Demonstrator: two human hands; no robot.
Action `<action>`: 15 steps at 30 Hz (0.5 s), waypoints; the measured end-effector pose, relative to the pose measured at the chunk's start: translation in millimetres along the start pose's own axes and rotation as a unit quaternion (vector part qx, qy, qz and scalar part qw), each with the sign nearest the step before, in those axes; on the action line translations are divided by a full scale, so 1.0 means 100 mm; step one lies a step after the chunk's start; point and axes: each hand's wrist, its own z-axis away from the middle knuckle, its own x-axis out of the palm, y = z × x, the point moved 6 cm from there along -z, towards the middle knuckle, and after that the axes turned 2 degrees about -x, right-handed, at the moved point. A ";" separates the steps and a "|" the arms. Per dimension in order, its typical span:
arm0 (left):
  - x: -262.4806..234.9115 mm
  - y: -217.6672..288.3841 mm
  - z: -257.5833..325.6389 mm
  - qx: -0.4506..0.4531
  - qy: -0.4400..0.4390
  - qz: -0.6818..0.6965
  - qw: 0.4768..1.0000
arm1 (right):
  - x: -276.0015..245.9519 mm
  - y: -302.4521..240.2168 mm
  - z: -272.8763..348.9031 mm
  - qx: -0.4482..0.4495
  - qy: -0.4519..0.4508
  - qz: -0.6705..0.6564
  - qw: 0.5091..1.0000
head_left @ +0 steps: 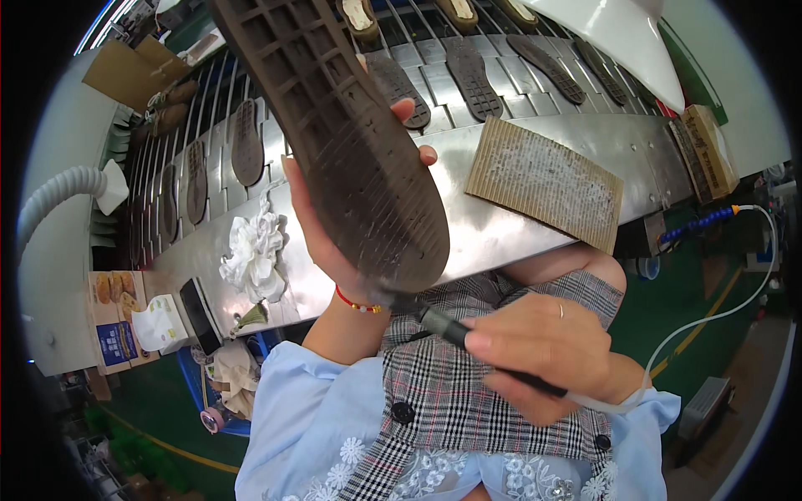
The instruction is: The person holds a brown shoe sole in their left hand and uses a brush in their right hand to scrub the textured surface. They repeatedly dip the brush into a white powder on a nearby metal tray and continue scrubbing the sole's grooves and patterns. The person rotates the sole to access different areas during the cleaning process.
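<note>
My left hand (311, 230) grips a large dark brown shoe sole (368, 184) from behind. Its thumb runs along the left edge, and fingertips curl over the right edge. The face turned up has grid-like hollows at the far part and fine ridges at the rounded near end. In my right hand (543, 342) is a dark-handled brush (448, 329) with a thin white tube (710, 318) running from its rear. The brush tip is smeared by motion at the sole's near end; whether it touches cannot be told. A red beaded bracelet circles my left wrist.
Several brown soles (472, 79) lie on a metal slatted conveyor beyond. On the steel ledge are a corrugated cardboard piece (547, 184) and a crumpled white cloth (253, 255). A phone-like dark slab (200, 311) and a tissue pack (161, 326) are at left. A white hood (622, 37) overhangs the far right.
</note>
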 end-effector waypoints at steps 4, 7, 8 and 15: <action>-0.01 0.08 -0.03 0.017 -0.044 -0.010 0.999 | -0.05 0.05 0.01 -0.012 0.023 0.001 1.000; 0.04 0.05 -0.03 -0.035 -0.037 0.060 0.997 | 0.02 -0.06 -0.03 0.004 -0.040 -0.010 0.999; 0.02 0.04 -0.01 -0.057 -0.024 0.062 0.996 | 0.00 -0.04 -0.02 -0.003 -0.028 -0.016 0.999; -0.12 -0.07 0.07 -0.160 0.090 0.028 0.983 | 0.01 -0.12 0.01 -0.014 -0.088 -0.037 0.995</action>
